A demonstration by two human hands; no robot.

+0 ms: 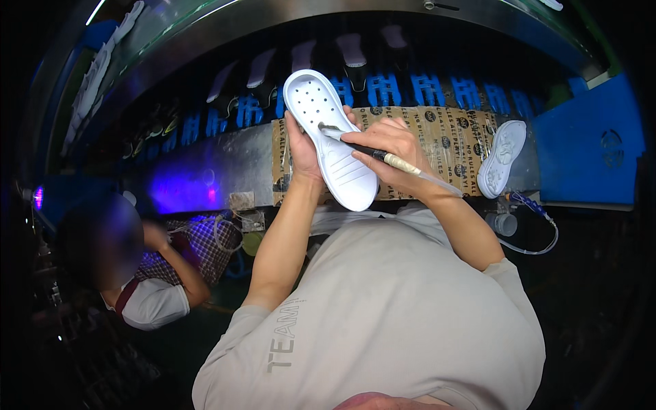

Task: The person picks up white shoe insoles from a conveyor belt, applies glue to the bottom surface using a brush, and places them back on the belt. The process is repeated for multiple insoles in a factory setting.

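A white shoe sole [345, 181] is tilted up in front of me, its hollow inner side facing me. Small dark holes dot its far end, and grooved lines cross the nearer part. My left hand [303, 147] grips it from beneath and along its left edge, some fingertips showing at the right edge. My right hand [396, 145] is closed round a brush [372, 150] with a dark handle wrapped in pale tape. The bristles touch the sole's inner face near its middle. A thin clear tube runs from the handle's end along my right forearm.
Brown printed cardboard [437, 137] covers the bench before me. Another white sole [502, 158] lies at its right end, beside a blue panel [588, 143]. Beyond, dark shoes [352, 55] stand on blue racks [383, 90]. A co-worker [154, 273] sits at the left.
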